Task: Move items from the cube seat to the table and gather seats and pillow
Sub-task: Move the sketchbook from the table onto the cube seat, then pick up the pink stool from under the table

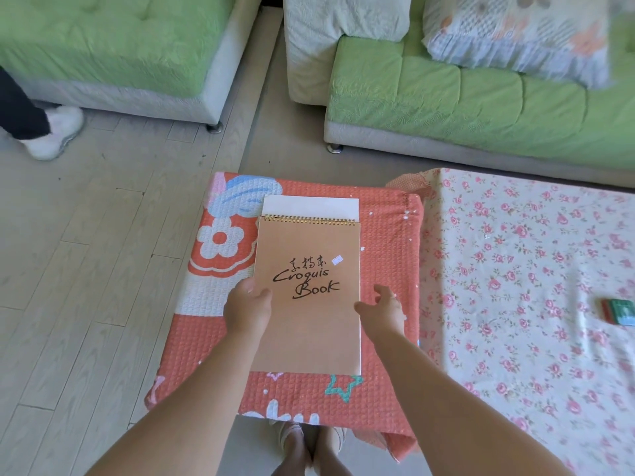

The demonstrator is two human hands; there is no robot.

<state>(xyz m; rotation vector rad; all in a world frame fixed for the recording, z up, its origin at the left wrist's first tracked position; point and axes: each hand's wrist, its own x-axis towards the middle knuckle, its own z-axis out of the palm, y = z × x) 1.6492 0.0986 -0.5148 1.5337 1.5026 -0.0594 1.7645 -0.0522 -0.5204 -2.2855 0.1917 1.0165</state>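
Croquis Book sketchbook (309,321): left hand (247,309) pinches left edge, right hand (381,309) spread beside right edge; grip both, lift level.

table (515,269) bare beside cube seat (388,235); small box (618,311) far right

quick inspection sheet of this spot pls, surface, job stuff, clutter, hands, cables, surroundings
surface: cube seat under an orange flowered cover; table in rose cloth beside it on the right
job's things: sketchbook flat on the seat, white paper showing under its top; pillow on the green sofa; green seat far left
clutter: small green and red box on the table
hands: left hand grips the sketchbook's left edge, thumb on cover; right hand open at its right edge
cables: nothing seen
surroundings: wood-look floor; another person's leg and white shoe at left
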